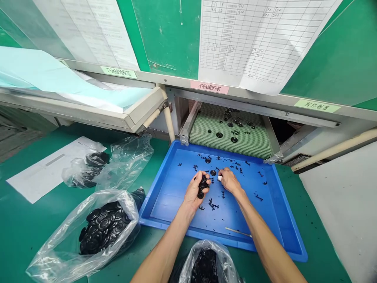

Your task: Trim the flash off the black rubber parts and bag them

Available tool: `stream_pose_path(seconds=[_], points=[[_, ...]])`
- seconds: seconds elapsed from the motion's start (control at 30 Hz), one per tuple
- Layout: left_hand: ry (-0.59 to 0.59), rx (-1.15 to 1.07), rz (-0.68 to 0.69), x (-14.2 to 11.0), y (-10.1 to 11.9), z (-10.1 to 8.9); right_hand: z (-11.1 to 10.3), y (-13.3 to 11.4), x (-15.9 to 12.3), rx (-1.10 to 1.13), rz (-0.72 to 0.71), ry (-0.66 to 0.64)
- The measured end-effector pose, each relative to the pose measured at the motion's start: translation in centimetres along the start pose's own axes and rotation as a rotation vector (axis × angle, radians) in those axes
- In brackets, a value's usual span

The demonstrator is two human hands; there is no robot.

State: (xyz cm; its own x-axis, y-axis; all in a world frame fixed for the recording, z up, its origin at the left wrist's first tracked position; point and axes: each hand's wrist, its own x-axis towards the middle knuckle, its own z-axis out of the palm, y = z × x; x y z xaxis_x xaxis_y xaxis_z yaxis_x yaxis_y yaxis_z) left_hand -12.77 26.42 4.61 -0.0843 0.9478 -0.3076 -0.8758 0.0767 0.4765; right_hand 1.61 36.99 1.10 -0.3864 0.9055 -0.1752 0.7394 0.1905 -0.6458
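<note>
Over the blue tray point(165, 224), my left hand point(193, 190) is closed around several small black round parts point(202, 184). My right hand point(229, 181) is beside it with its fingers drawn together. Something white point(219, 178) shows at its fingertips; I cannot tell whether it is held or worn on a finger. A black ring-shaped disc point(213, 173) lies in the tray between the two hands, and another black disc point(207, 160) lies farther back. Small black branched scraps point(212, 204) are scattered around both hands.
A mesh conveyor belt point(203, 133) carrying black pieces ends at the tray's back edge. At left, an open plastic bag point(55, 251) holds black discs; another bag point(226, 263) with black pieces stands in front. A thin stick point(238, 232) lies in the tray. Papers point(32, 181) lie left.
</note>
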Motion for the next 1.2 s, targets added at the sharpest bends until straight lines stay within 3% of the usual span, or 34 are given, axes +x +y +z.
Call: stream_pose_path(seconds=[0.17, 0.33, 0.47, 0.57, 0.73, 0.83, 0.93, 1.03, 1.13, 1.2], points=[[-0.040, 0.136, -0.059, 0.0, -0.3, -0.2, -0.8, 1.3, -1.8, 0.103, 0.036, 0.011], [0.018, 0.577, -0.083, 0.1, -2.4, 0.4, -0.6, 0.7, -4.8, 0.349, 0.019, 0.068], [-0.037, 0.912, -0.031, -0.3, -3.6, 0.7, 0.3, -0.9, -7.2, 0.416, -0.009, 0.173], [-0.098, 0.964, -0.054, -0.8, -3.1, 0.5, -0.3, -1.7, -8.5, 0.407, -0.082, 0.168], [-0.212, 0.968, -0.175, -1.6, -2.0, 0.6, -2.0, -2.1, -10.1, 0.207, -0.347, 0.064], [-0.179, 0.948, -0.187, -2.8, -2.4, 1.0, -1.1, -1.7, -10.3, 0.147, -0.251, 0.136], [-0.087, 0.952, -0.125, -4.9, -2.8, 1.2, 0.7, -0.7, -9.8, 0.115, -0.173, 0.117], [-0.025, 0.979, 0.018, -8.7, -1.7, 0.8, 1.3, 0.3, -8.7, 0.022, -0.175, 0.043], [0.118, 0.969, -0.003, -13.9, 1.5, 0.0, 0.5, 0.4, -6.7, -0.114, -0.179, 0.075], [0.266, 1.088, 0.021, -17.2, 4.6, -0.8, 0.0, -0.1, -4.7, -0.186, -0.172, 0.119]])
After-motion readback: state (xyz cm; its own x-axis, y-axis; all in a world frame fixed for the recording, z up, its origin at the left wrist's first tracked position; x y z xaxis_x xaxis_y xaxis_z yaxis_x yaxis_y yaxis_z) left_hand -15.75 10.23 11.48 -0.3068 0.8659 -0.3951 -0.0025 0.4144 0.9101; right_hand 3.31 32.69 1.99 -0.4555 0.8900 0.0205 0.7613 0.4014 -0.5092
